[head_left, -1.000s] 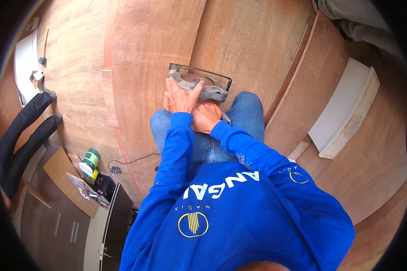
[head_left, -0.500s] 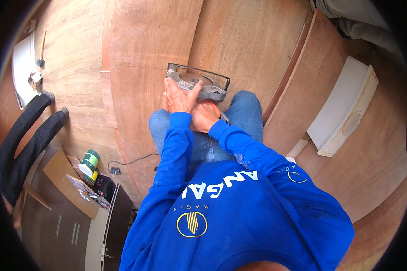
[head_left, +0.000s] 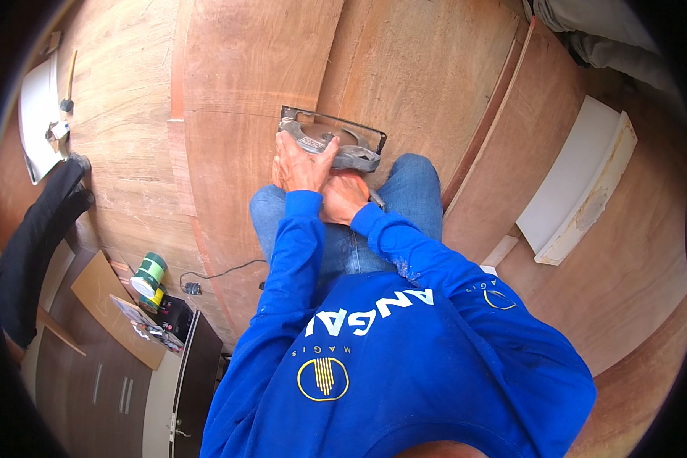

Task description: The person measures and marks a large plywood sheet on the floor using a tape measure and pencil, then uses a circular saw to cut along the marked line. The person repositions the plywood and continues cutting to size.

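One head cam only, fisheye, worn up top, facing straight down over the blue sweatshirt [head_left: 389, 359]. Close to the chest, mid range to the hands at 12 o'clock of centre. Plywood sheets [head_left: 244, 84] fill the top, bending toward the rim. Cabinet [head_left: 91, 374] sits at 8 o'clock.

green-lidded can [head_left: 148, 273] | lower left | beside brown cardboard sheet [head_left: 103, 294]
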Demonstrator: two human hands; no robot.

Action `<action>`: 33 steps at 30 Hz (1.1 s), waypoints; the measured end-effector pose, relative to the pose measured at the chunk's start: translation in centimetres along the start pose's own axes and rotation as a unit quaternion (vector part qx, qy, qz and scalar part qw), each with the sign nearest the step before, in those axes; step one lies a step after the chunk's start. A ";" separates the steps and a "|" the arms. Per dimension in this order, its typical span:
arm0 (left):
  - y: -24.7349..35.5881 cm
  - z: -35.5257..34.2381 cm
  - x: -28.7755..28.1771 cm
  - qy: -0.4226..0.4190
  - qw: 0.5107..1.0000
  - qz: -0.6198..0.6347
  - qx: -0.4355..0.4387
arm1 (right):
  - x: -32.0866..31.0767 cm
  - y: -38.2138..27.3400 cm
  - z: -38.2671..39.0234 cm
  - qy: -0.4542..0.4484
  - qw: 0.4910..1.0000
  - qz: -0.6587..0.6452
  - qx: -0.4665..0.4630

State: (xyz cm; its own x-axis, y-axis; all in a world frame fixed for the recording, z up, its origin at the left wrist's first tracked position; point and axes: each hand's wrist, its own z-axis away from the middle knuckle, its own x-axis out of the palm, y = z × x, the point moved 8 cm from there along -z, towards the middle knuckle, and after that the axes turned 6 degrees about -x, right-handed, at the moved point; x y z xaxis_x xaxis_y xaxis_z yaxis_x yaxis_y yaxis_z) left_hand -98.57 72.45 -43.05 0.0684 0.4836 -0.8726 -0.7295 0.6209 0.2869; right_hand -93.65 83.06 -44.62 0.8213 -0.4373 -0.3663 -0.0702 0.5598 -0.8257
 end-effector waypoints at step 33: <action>-0.9 -0.4 0.5 -0.084 0.995 0.030 -0.036 | 0.3 -0.1 -0.2 0.016 1.000 0.004 -0.006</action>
State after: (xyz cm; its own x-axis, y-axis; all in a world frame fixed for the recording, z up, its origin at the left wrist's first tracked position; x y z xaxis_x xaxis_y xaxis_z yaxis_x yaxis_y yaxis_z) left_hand -98.12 71.93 -43.93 0.1310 0.6184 -0.7749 -0.7824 0.5445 0.3023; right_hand -93.50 82.77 -44.73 0.8017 -0.4557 -0.3867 -0.0834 0.5554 -0.8274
